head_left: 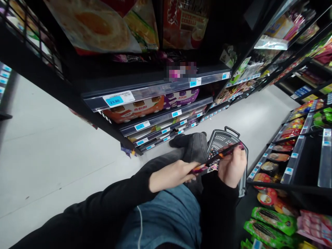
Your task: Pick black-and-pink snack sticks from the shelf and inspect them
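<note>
A slim dark packet [219, 155] with purple and orange print is held between my two hands above my lap, seen nearly edge-on. My left hand [175, 174] is closed on its lower left end, and my right hand [233, 164] grips the upper right end. Which kind of food it contains I cannot tell. Beneath and beyond it stands a grey shopping basket [245, 173] with some patterned items inside, partly covered by my hands and the packet.
On the left rises a black shelf [88, 81] with large cereal bags [185, 26] and orange and purple multipacks [181, 98]. Another shelf [285, 186] on the right bears cup noodles and green packets [275, 219]. Pale floor [52, 155] runs along the aisle.
</note>
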Motion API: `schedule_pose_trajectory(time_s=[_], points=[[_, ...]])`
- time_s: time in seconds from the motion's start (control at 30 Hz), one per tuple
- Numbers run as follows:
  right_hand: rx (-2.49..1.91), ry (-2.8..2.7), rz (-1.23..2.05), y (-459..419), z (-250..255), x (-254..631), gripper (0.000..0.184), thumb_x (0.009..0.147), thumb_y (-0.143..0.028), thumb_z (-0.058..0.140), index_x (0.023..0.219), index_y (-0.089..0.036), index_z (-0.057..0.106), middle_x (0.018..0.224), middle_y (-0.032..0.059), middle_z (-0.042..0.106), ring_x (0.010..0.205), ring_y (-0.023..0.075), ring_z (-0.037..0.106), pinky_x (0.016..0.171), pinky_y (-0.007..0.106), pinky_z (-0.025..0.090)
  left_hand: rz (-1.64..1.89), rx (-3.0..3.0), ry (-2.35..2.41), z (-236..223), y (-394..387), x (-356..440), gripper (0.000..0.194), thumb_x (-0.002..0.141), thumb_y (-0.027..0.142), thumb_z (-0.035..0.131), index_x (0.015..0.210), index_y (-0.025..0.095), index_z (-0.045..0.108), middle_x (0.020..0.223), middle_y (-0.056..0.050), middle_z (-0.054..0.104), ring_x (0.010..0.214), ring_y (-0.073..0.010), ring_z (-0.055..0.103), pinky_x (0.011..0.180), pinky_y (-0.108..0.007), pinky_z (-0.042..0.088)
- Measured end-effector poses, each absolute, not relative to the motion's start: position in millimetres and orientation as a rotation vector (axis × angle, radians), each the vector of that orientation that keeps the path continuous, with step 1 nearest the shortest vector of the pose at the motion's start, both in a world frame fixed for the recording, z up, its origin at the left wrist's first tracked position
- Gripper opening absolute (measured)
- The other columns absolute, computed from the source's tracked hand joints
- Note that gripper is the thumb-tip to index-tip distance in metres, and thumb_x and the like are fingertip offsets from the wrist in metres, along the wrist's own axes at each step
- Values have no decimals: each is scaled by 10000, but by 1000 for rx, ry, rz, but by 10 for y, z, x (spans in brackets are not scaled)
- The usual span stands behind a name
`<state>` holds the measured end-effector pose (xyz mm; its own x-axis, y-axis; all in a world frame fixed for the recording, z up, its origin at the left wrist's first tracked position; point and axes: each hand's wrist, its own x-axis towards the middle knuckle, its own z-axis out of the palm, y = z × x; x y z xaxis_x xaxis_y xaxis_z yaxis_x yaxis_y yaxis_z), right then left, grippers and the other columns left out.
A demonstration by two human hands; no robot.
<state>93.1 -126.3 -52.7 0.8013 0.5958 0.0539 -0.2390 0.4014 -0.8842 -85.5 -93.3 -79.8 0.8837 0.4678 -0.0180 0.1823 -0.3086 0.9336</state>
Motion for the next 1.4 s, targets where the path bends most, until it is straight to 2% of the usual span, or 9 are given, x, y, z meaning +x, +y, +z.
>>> schedule_pose_trajectory(time_s=[0.07,0.23,0.43,0.6,0.83,0.97,1.1,1.23,1.4], points=[[-822,-310,759,-1287,-435,989,236,768,-340,685,746,-187,506,660,-69,491,551,50,491,541,179,444,263,1771,402,-813,-993,-865,265,887,306,544,1088,145,609,805,-59,678,684,-137,660,646,-207,487],[-464,-258,1062,-1363,-311,1081,174,782,-114,579,680,-168,448,537,-93,297,397,6,277,390,91,273,124,1205,206,-798,-1079,-784,662,680,500,742,1203,161,517,1104,-109,615,909,-186,645,798,-313,526],[-622,-406,937,-1303,-367,958,402,866,-533,477,649,-194,474,532,-78,216,403,53,139,365,158,238,183,799,294,-780,-1140,-631,555,622,394,811,1027,126,543,957,-62,618,729,-172,646,584,-303,556],[-875,-541,763,-1329,-417,993,620,795,-771,270,809,-235,582,629,-12,398,539,127,413,520,274,425,446,876,445,-797,-1079,-678,448,710,310,756,1079,134,574,979,-59,633,691,-139,647,581,-285,587],[-923,-632,744,-1460,-538,1099,466,844,-505,365,1061,-215,659,992,79,627,935,205,592,883,404,475,871,957,480,-790,-947,-783,265,778,248,696,1006,135,623,842,-26,652,733,-167,696,648,-304,626],[-979,-677,646,-1470,-574,1090,348,830,-355,467,1113,-254,642,1113,53,626,960,197,610,893,419,476,996,1085,550,-772,-892,-861,294,717,189,748,988,124,652,847,-38,685,668,-152,699,645,-256,623],[-1211,-794,481,-1540,-560,1109,543,774,-284,623,1303,-298,499,1071,56,645,931,197,633,864,421,495,1073,1181,567,-748,-851,-912,286,701,155,751,978,134,682,1063,-93,686,780,-169,693,592,-247,626],[-1461,-1104,321,-1679,-554,1189,319,729,-250,711,1047,-249,689,1022,59,686,969,208,633,835,363,504,1132,1245,532,-724,-818,-942,211,731,122,715,940,151,709,1138,-100,667,914,-201,673,542,-228,618],[-1490,-1284,355,-1736,-550,1216,143,726,-197,721,848,-271,734,866,8,719,852,171,650,761,307,501,1141,1319,556,-709,-791,-987,158,744,110,701,892,159,725,1129,-89,668,723,-125,668,499,-198,597]])
